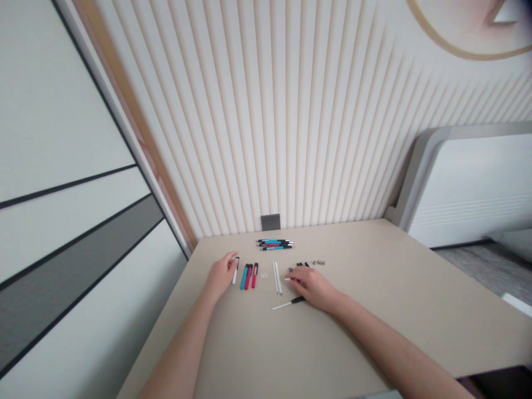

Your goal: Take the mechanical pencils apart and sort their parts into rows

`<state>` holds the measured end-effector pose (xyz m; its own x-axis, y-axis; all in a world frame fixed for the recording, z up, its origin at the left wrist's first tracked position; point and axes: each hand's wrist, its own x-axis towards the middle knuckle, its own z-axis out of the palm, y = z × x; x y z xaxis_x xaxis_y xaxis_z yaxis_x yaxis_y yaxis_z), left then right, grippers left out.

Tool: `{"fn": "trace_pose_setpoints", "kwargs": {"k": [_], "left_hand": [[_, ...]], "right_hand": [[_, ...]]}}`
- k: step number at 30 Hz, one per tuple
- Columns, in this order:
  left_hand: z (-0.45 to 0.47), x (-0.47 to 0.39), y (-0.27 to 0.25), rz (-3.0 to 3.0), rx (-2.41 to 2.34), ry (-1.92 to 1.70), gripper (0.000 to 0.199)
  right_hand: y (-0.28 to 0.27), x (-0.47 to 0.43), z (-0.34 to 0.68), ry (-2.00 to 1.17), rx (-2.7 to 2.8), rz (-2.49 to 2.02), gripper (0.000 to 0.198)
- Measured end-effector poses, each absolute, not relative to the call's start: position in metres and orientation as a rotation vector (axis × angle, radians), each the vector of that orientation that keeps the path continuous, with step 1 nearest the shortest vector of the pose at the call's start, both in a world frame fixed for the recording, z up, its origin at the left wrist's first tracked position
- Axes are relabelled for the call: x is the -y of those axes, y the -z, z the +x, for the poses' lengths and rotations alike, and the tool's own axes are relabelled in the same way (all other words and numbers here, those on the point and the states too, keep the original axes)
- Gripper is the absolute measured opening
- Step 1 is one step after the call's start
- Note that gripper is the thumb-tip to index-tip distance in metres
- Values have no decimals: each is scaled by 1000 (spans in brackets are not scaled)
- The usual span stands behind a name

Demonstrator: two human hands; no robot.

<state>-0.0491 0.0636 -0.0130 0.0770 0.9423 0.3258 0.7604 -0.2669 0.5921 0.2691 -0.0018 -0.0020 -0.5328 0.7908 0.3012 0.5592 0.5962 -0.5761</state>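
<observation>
White and black, a slim pen barrel [235, 274] lies at the fingertips of the left hand [223, 273], on that hand's inner side; its black end points toward the ribbed wall [270, 111] and its white end back toward the person, the long axis leaning slightly. The left thumb and fingers bend around the black end, though whether they grip it or only touch it I cannot tell. Well apart from it, the right hand [310, 284] rests low over the table [257, 343], fingers curled beside small black parts [303, 265]; something small and white shows at its fingertips, too blurred to call held. Just below that hand lies a black-and-white rod [286, 304], nearly crosswise, white tip pointing left. Between the hands stand, left to right, a teal barrel [244, 279], two red barrels [254, 277], tiny clear pieces [264, 275] and two white tubes [277, 278], lengthwise toward the wall.
</observation>
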Motion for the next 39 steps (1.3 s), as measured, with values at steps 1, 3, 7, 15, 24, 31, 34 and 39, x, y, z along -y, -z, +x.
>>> {"fn": "trace_pose_setpoints", "kwargs": {"k": [1,3,7,15,24,31,34,39], "left_hand": [[-49,-64,14,2105,-1704,-962,34],[-49,-63,15,2138,-1691,-934,31],[-46,-61,13,2233,-1701,-849,23],[-41,-61,19,2394,-1621,-849,22],[-40,-63,29,2411,-1711,-775,20],[-34,-61,27,2410,-1821,-716,18],[-34,-60,27,2409,-1822,-714,19],[-33,-59,26,2413,-1822,-703,19]], "right_hand": [[2,2,269,-559,2289,-1066,29],[2,2,269,-549,2295,-1064,29],[3,3,269,-501,2310,-1067,30],[10,-9,259,-256,2424,-1152,28],[4,-39,222,-28,2659,-1219,22],[-5,-35,210,108,2704,-1370,22],[-11,-31,205,132,2715,-1398,23],[-17,-29,197,137,2719,-1421,23]]}}
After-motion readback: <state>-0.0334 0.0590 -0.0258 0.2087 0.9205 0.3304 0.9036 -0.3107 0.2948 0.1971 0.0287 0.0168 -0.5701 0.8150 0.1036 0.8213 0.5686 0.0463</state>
